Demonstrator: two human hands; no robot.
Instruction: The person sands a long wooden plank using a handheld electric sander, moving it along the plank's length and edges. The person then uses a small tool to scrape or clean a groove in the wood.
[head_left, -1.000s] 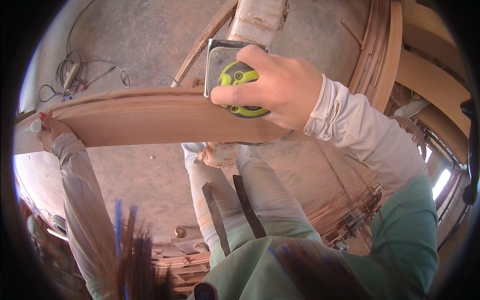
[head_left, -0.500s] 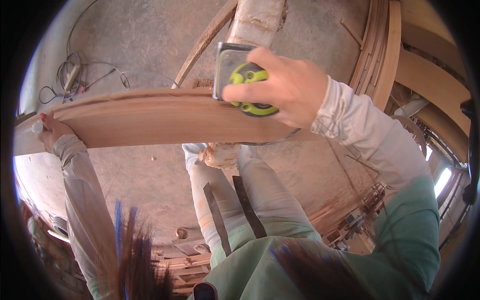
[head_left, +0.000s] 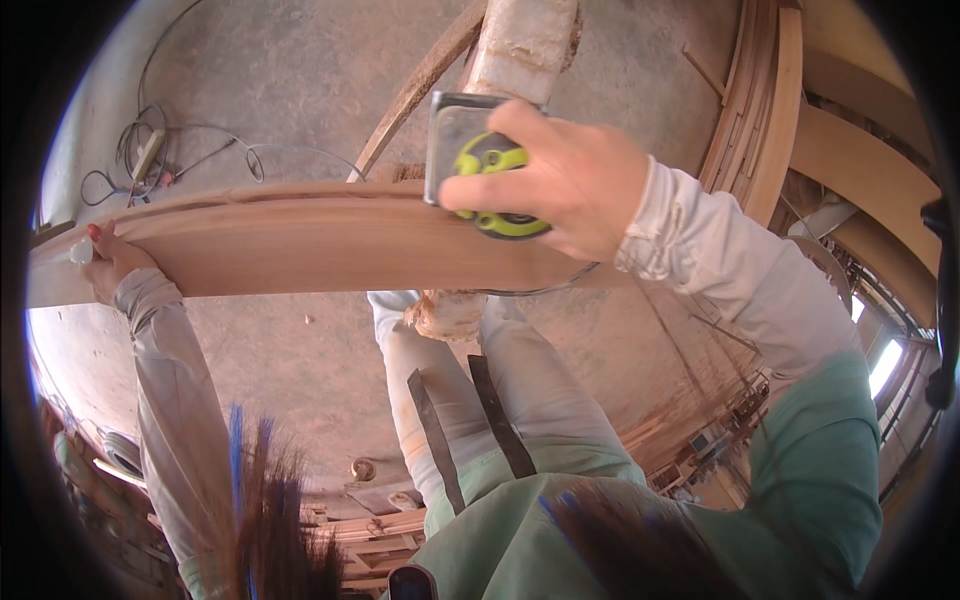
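A long, gently curved wooden board (head_left: 320, 240) lies crosswise in front of me. My right hand (head_left: 575, 185) is wrapped over a grey and lime-green electric sander (head_left: 440, 135), whose flat square pad stands tilted on edge against the board's far edge. At the board's left end my left hand (head_left: 118, 268) grips the wood, with a small whitish piece (head_left: 80, 251) by its fingers that I cannot make out. Part of its grip is hidden. Under the board's middle shows a rough wooden support (head_left: 445, 312), beyond which a pale, dusty beam (head_left: 520, 50) runs away from me.
A cable with a power strip (head_left: 148, 155) lies coiled on the concrete floor at the far left. A slanting wooden brace (head_left: 415, 85) stands beyond the board. Stacked planks (head_left: 750, 110) and large curved pieces (head_left: 865, 160) are at the right.
My right hand and the sander have shifted slightly left and toward me along the board's edge. My left hand keeps its place on the board.
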